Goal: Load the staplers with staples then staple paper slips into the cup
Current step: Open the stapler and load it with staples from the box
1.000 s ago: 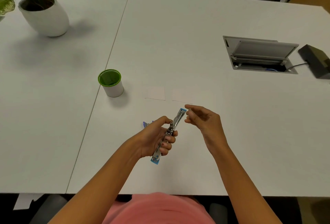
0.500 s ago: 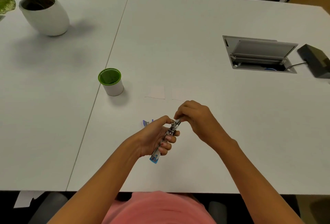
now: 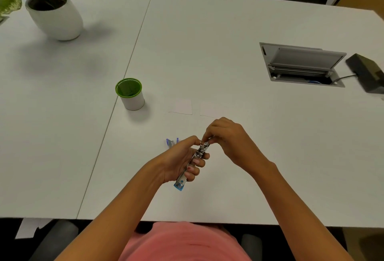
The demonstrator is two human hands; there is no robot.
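Note:
My left hand [image 3: 180, 160] grips a small metal stapler with blue ends [image 3: 194, 163], held lengthwise above the white table [image 3: 228, 32]. My right hand [image 3: 226, 138] pinches the stapler's far tip with curled fingertips. A second blue stapler [image 3: 171, 142] lies on the table just behind my left hand, mostly hidden. Two white paper slips [image 3: 182, 106] [image 3: 209, 110] lie side by side beyond my hands. The cup [image 3: 131, 94], white with a green rim and lining, stands upright to the left of the slips.
A potted plant in a white pot [image 3: 56, 15] stands at the far left. A grey cable box with its lid raised [image 3: 301, 65] is set into the table at the right, beside a dark device [image 3: 367, 73]. A seam [image 3: 133, 61] divides two tabletops.
My right hand moved left onto the stapler's far tip and closed its fingertips there. The blue tip, exposed a second ago, is now covered. My left hand kept its grip.

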